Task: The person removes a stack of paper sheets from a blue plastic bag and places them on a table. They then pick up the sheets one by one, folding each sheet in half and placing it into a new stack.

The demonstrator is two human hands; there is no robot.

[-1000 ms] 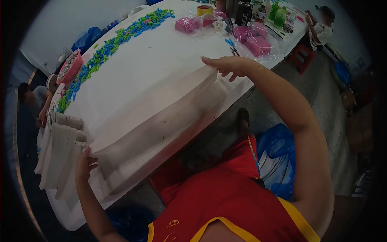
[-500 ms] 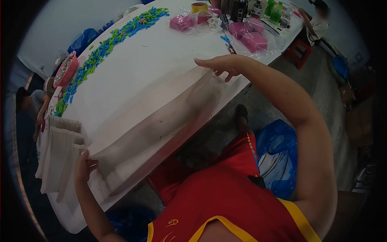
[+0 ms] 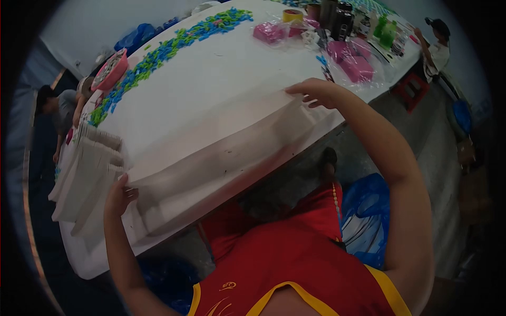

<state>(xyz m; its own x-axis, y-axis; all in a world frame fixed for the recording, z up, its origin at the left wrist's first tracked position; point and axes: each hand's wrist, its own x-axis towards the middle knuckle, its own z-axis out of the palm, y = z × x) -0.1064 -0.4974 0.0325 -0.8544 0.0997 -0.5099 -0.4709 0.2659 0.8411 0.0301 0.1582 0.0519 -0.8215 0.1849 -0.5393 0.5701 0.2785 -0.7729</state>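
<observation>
A long, pale, thin sheet [image 3: 226,155] with a few dark specks stretches along the table's near edge, its surface rippled. My left hand [image 3: 119,197] is closed on its left end, the thumb on top and the fingers curled. At the far right corner, my right hand [image 3: 320,94] pinches the other end with its fingers bent, the fingertips partly hidden. Just beyond my left hand stand stacks of similar pale sheets [image 3: 95,168], fanned and leaning at the table's left end.
Blue and green small pieces [image 3: 174,50] form a band along the white table's [image 3: 211,79] far side. A pink basket [image 3: 110,70] stands left. Pink blocks in clear plastic [image 3: 356,68], yellow tape [image 3: 293,16] and bottles [image 3: 387,31] are at right. Two other people sit at the table.
The camera view has turned, so the table and everything on it appear shifted to the right. Both hands still hold the sheet by its ends, nearly unmoved relative to the table.
</observation>
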